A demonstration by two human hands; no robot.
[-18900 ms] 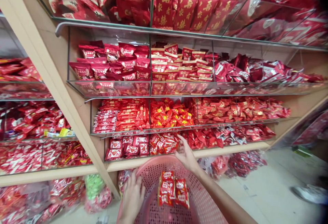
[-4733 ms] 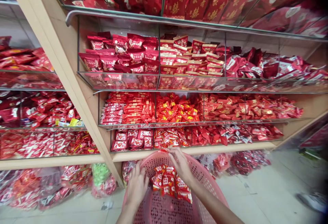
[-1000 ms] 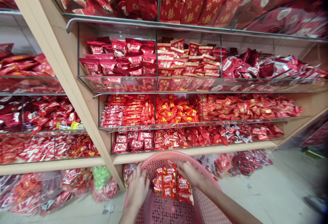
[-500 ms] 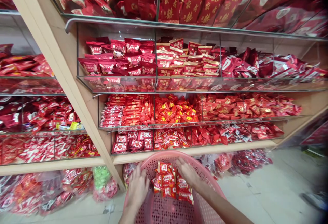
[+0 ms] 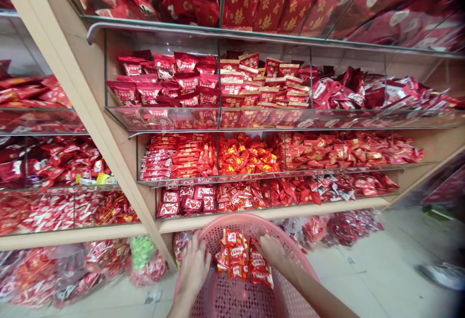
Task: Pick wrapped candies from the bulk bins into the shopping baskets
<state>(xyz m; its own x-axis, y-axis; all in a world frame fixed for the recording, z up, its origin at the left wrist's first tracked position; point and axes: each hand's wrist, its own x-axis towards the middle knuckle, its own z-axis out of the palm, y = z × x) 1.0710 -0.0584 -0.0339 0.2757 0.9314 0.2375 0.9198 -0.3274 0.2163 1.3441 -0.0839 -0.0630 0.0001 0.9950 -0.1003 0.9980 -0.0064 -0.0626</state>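
A pink perforated basket stands in front of the shelves, with several red-and-gold candy packets stacked against its far inner side. On the left, my left hand is closed over the basket's rim, its fingertips at the far left edge. My right hand is inside the basket, just right of the packets. Its fingers are curled and pressed together at the packets' right edge; whatever they hold is hidden.
Glass-fronted shelves with red sweets in compartments rise ahead. A wooden upright divides them on the left. Bagged sweets lie on the floor beneath. At the right, a shoe shows on the tiles.
My right hand has shifted slightly right and down, away from the top of the packets. My left hand remains on the rim. The shoe at the right is more visible.
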